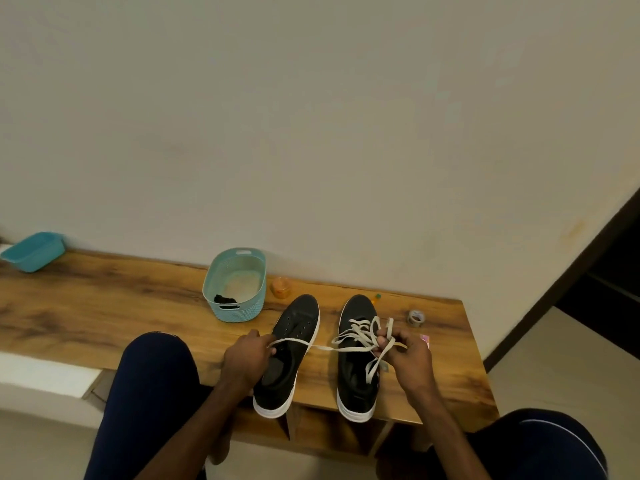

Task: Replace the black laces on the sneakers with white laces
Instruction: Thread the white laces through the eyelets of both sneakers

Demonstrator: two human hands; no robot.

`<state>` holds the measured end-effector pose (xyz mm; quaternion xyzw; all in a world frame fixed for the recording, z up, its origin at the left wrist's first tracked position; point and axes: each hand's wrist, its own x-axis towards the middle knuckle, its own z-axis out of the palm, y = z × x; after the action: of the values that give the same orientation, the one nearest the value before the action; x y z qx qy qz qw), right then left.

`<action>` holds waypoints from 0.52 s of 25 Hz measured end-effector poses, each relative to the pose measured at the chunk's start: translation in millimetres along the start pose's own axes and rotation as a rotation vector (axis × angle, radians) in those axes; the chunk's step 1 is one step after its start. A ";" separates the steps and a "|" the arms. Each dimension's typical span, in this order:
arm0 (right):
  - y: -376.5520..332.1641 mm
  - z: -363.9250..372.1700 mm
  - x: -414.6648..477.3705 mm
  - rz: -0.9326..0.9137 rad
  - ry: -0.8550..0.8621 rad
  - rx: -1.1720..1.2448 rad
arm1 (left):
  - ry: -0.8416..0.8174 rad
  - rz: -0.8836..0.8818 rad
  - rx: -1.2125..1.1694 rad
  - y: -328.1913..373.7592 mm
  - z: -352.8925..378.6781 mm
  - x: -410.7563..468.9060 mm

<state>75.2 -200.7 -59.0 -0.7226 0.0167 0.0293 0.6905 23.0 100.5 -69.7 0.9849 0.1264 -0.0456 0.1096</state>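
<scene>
Two black sneakers with white soles stand on the wooden bench [104,306], toes toward the wall. The left sneaker [294,355] has bare eyelets. The right sneaker [356,368] carries a white lace across its upper eyelets. A loose white lace [325,348] stretches between my hands over both shoes. My left hand [246,358] pinches one end beside the left sneaker. My right hand [405,355] grips a bundle of white lace above the right sneaker. A black lace [225,299] lies inside the teal basket [239,313].
A teal tub [33,251] sits at the bench's far left by the wall. A small orange jar [280,287], a tape roll [415,317] and a pink item [425,340] lie near the shoes. My knees flank the bench front.
</scene>
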 end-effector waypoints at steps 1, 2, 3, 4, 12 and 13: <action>1.3 -1.0 1.5 0.008 0.009 0.019 | 0.031 0.006 0.000 -0.5 2.4 1.2; 1.5 -1.4 2.4 0.013 0.013 0.035 | 0.059 0.009 -0.014 -0.9 3.4 1.4; 1.8 -1.0 3.4 0.019 0.012 0.049 | 0.090 0.005 -0.041 -0.5 3.2 1.6; 2.0 0.0 3.9 0.026 0.009 0.063 | 0.124 -0.001 -0.080 -0.9 3.2 2.3; -23.9 -6.4 13.4 0.231 0.141 0.458 | 0.491 -0.203 -0.833 -4.0 -23.3 1.9; -26.2 -13.7 16.9 0.264 0.198 0.512 | 0.508 -0.261 -0.978 -6.2 -27.1 3.9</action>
<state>94.1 -212.8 -33.4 -0.5159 0.1844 0.0431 0.8355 26.9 113.4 -45.0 0.7757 0.2758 0.2434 0.5129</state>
